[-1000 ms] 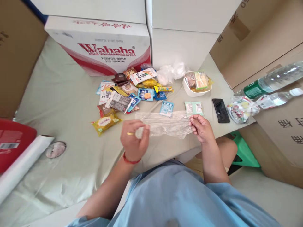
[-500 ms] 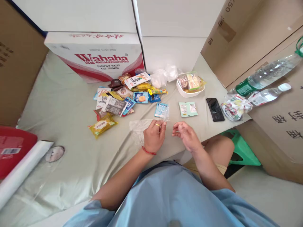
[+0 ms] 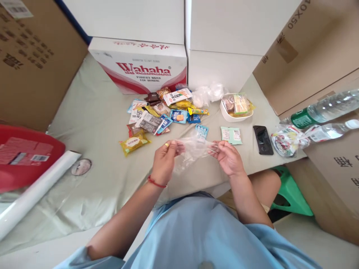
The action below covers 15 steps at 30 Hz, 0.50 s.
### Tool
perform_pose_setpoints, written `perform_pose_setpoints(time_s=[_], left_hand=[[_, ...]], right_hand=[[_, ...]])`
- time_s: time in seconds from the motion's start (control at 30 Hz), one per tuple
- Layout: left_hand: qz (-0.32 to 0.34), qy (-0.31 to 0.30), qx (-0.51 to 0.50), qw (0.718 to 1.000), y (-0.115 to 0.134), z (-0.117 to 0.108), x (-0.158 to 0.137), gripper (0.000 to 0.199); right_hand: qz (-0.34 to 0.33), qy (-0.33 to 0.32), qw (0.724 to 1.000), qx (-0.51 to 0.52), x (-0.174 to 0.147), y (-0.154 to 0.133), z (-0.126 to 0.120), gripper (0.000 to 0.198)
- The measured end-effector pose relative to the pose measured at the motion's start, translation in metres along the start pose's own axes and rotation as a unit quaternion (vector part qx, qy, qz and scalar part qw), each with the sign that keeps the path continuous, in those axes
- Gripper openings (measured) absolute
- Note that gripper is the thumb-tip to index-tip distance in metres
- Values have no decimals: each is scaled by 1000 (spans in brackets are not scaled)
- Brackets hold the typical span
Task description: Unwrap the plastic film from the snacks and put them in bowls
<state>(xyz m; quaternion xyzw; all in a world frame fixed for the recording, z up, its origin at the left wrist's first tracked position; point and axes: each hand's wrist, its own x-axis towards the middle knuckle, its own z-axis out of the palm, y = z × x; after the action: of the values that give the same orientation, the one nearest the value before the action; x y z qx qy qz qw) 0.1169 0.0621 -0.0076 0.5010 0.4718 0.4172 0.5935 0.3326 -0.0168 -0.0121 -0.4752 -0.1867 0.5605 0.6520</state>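
Observation:
A clear plastic bag (image 3: pixel 193 149) is stretched between my two hands, just above the cloth. My left hand (image 3: pixel 165 157), with a ring and a red bracelet, pinches one side of its opening. On the other side, my right hand (image 3: pixel 227 157) grips the edge between thumb and fingers. Behind the bag lies a small light-blue packet (image 3: pixel 202 131), partly covered by the film. A pale green packet (image 3: pixel 231 135) rests flat beyond my right hand. To the left of the bag, a yellow packet (image 3: pixel 135 143) lies at the near edge of a pile of snack packets (image 3: pixel 151 121).
A white bowl (image 3: pixel 235 116) holds several packets, near crumpled clear bags (image 3: pixel 209 94). Right of it are a black phone (image 3: pixel 263 140) and plastic bottles (image 3: pixel 328 130). A Wahaha carton (image 3: pixel 143 69) stands behind. At left are a red container (image 3: pixel 28 157) and a white roll (image 3: pixel 42 186).
My right hand has taken hold of the plastic bag. My hands have moved apart, lifting the bag off the cloth and spreading it. The view has shifted left.

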Motion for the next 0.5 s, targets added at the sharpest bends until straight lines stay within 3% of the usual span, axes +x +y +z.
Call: perform_pose_setpoints(time_s=[0.13, 0.27, 0.4, 0.5], left_hand=[[-83, 49, -104, 990, 9, -33, 11, 50], [-110, 9, -86, 990, 9, -64, 29, 42], [-114, 41, 48, 991, -6, -84, 47, 39], [5, 118, 221, 968, -16, -95, 41, 40]], right_hand=[[66, -31, 996, 53, 15, -22, -16, 19], [102, -32, 994, 33, 44, -36, -21, 16], [55, 39, 994, -85, 70, -26, -9, 26], [6, 91, 978, -188, 75, -16, -5, 37]])
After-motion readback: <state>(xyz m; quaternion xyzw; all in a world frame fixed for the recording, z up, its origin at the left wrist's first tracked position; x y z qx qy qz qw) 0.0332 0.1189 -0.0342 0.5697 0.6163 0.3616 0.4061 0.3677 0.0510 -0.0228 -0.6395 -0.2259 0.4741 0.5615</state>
